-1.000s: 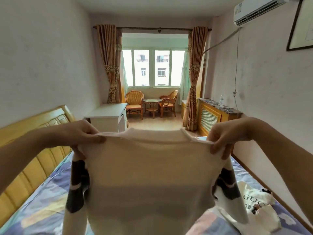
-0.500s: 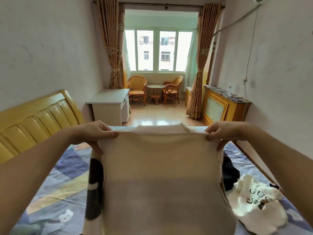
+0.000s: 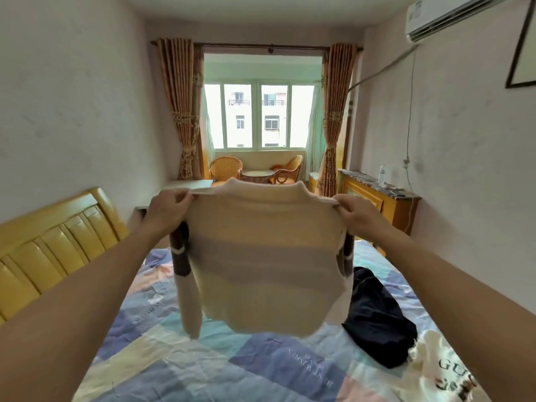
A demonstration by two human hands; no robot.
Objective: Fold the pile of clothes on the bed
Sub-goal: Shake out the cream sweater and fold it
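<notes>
Cream sweater (image 3: 266, 265) held up in the air above the bed (image 3: 220, 369), clear of the quilt; left hand (image 3: 166, 207) pinches its left shoulder, right hand (image 3: 355, 208) pinches its right shoulder, fingers curled on the knit; sleeves hang down; dark navy garment (image 3: 377, 320) and white printed T-shirt (image 3: 443, 369) lie on the bed at right.

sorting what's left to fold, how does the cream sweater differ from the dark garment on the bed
The cream sweater hangs in the air, spread flat, held at the shoulders by the left hand and right hand; the dark garment lies crumpled on the bed, untouched. The cream sweater is pale with dark sleeve bands; the dark garment is plain navy-black. Both are unfolded.
</notes>
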